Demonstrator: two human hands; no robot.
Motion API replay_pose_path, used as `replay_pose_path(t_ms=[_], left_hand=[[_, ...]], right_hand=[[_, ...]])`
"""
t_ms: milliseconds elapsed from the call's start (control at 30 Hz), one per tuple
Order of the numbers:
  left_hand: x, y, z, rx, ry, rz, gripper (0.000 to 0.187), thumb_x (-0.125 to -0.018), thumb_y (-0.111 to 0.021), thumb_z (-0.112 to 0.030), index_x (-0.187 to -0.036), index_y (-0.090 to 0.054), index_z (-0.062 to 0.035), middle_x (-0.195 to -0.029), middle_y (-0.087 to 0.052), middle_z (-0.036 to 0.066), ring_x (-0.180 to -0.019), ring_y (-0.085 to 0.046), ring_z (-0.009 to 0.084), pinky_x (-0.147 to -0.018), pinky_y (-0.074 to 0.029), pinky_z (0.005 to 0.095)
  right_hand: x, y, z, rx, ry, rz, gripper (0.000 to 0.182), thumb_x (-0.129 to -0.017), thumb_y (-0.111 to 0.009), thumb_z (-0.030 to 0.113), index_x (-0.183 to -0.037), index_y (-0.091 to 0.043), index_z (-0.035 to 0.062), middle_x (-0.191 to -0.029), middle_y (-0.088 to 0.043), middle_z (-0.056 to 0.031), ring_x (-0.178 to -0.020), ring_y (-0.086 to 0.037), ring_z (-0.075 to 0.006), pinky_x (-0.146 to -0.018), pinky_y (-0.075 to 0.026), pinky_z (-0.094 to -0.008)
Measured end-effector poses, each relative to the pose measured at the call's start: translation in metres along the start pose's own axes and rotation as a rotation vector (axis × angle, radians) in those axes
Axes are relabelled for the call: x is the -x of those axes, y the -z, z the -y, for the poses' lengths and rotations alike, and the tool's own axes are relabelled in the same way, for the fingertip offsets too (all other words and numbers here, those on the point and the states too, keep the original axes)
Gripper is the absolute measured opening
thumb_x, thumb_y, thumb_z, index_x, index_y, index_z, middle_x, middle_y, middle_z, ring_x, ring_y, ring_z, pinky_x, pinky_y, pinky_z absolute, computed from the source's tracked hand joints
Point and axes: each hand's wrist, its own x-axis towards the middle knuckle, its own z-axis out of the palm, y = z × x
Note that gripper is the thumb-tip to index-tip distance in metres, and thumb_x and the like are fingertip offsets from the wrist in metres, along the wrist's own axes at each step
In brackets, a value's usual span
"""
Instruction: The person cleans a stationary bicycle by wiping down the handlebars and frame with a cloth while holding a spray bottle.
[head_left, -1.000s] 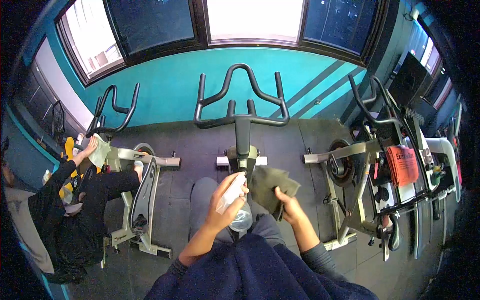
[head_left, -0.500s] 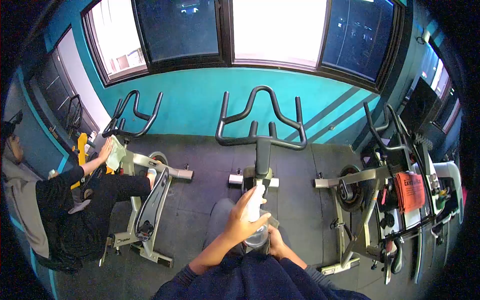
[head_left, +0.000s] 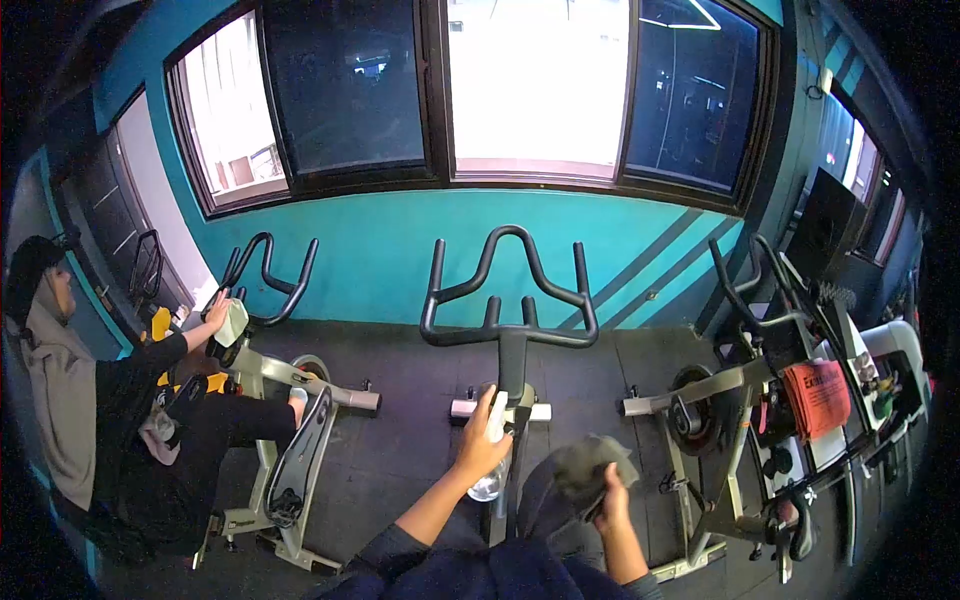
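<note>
My left hand (head_left: 480, 450) is wrapped round a spray bottle (head_left: 486, 488) with a white spray head and a clear body. It is held upright beside the stem of the exercise bike (head_left: 512, 372) straight in front of me. Black handlebars (head_left: 510, 337) rise beyond the bottle. Over on the right, my right hand (head_left: 614, 505) is closed on a grey-green cloth (head_left: 585, 465), thumb on top. The cloth hangs bunched, slightly smeared by motion, near my leg.
To the left, another person (head_left: 60, 400) sits by a second exercise bike (head_left: 270, 365), pressing a pale cloth (head_left: 232, 322) near its handlebars. A third bike (head_left: 740, 378) stands at right, with an orange-red cloth (head_left: 815, 400) hanging beside it. Windows (head_left: 535, 90) line the teal wall.
My right hand has moved away to the right with the cloth, apart from the bottle. My left hand still holds the bottle, a little lower-left. The view has tilted up slightly.
</note>
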Motion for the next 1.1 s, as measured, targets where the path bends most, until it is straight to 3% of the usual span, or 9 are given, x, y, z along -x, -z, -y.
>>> replay_pose_path(t_ms=[133, 467, 500, 633, 767, 833, 900, 967, 1100], left_hand=[[-0.006, -0.008, 0.015, 0.032, 0.007, 0.012, 0.080, -0.067, -0.062, 0.002, -0.138, -0.025, -0.0067, -0.133, -0.039, 0.021, -0.124, -0.038, 0.0361, -0.101, -0.033, 0.0397], [-0.003, -0.007, 0.002, 0.001, -0.012, 0.022, 0.080, -0.065, -0.061, 0.004, -0.137, -0.028, -0.0073, -0.132, -0.041, 0.021, -0.122, -0.040, 0.0369, -0.100, -0.034, 0.0407], [-0.001, -0.006, -0.003, -0.145, -0.136, -0.084, 0.082, -0.064, -0.061, 0.002, -0.138, -0.029, -0.0111, -0.107, -0.056, 0.014, -0.088, -0.057, 0.0261, -0.083, -0.046, 0.0373], [0.021, 0.009, -0.027, -0.115, -0.094, -0.091, 0.077, -0.066, -0.060, 0.002, -0.136, -0.031, -0.0063, -0.108, -0.057, 0.016, -0.100, -0.055, 0.0283, -0.091, -0.041, 0.0386], [0.057, 0.012, -0.026, -0.117, -0.102, -0.096, 0.074, -0.065, -0.059, 0.003, -0.134, -0.034, -0.0039, -0.105, -0.059, 0.015, -0.097, -0.058, 0.0263, -0.089, -0.042, 0.0371], [0.068, 0.014, -0.027, -0.084, -0.122, -0.095, 0.073, -0.065, -0.059, 0.004, -0.134, -0.035, -0.0043, -0.105, -0.058, 0.015, -0.093, -0.059, 0.0264, -0.084, -0.045, 0.0359], [0.080, 0.013, -0.019, -0.017, -0.101, -0.099, 0.072, -0.066, -0.058, 0.006, -0.134, -0.035, -0.0040, -0.102, -0.057, 0.015, -0.089, -0.060, 0.0252, -0.079, -0.047, 0.0343], [0.086, 0.016, -0.028, 0.004, -0.058, -0.091, 0.072, -0.066, -0.058, 0.006, -0.134, -0.035, -0.0035, -0.101, -0.058, 0.015, -0.089, -0.060, 0.0247, -0.079, -0.047, 0.0341], [0.093, 0.023, -0.025, 0.023, -0.007, -0.070, 0.071, -0.069, -0.059, 0.003, -0.135, -0.034, -0.0028, -0.100, -0.061, 0.015, -0.088, -0.061, 0.0239, -0.077, -0.048, 0.0325]], right_hand=[[-0.014, 0.038, 0.007, -0.120, 0.090, 0.021, 0.056, -0.090, -0.048, 0.044, -0.126, -0.043, 0.0006, -0.124, -0.050, -0.0134, -0.109, -0.052, -0.0303, -0.091, -0.044, -0.0416], [0.012, 0.042, 0.017, -0.186, 0.113, -0.052, 0.053, -0.093, -0.043, 0.042, -0.126, -0.043, 0.0016, -0.124, -0.050, -0.0135, -0.109, -0.053, -0.0300, -0.090, -0.044, -0.0421], [0.014, 0.041, 0.019, -0.173, 0.112, -0.048, 0.053, -0.093, -0.042, 0.043, -0.126, -0.043, 0.0016, -0.124, -0.050, -0.0133, -0.108, -0.053, -0.0298, -0.091, -0.044, -0.0421], [0.004, 0.034, 0.020, -0.218, 0.184, 0.069, 0.059, -0.092, -0.040, 0.049, -0.125, -0.044, 0.0005, -0.125, -0.049, -0.0135, -0.109, -0.052, -0.0295, -0.091, -0.043, -0.0411], [-0.019, -0.011, 0.021, 0.263, 0.223, -0.175, 0.081, -0.086, -0.043, 0.059, -0.133, -0.033, -0.0055, -0.137, -0.036, -0.0164, -0.124, -0.037, -0.0241, -0.104, -0.027, -0.0360], [-0.064, -0.024, 0.005, 0.645, 0.357, 0.050, 0.072, -0.089, -0.043, 0.052, -0.134, -0.033, -0.0016, -0.136, -0.037, -0.0161, -0.127, -0.032, -0.0238, -0.105, -0.023, -0.0354], [-0.094, -0.076, -0.008, 0.828, 1.172, 0.116, 0.077, -0.083, -0.055, 0.045, -0.139, -0.024, 0.0015, -0.146, -0.018, -0.0169, -0.136, -0.013, -0.0281, -0.109, -0.014, -0.0426], [-0.109, -0.114, -0.008, 1.439, 1.040, 0.214, 0.086, -0.075, -0.052, 0.065, -0.141, -0.026, 0.0180, -0.148, -0.010, -0.0193, -0.136, -0.004, -0.0388, -0.105, -0.005, -0.0590], [-0.182, -0.145, -0.050, 1.818, 0.740, 0.322, 0.075, -0.083, -0.030, 0.067, -0.141, -0.027, 0.0193, -0.149, -0.009, -0.0145, -0.138, -0.003, -0.0308, -0.107, -0.006, -0.0551]])
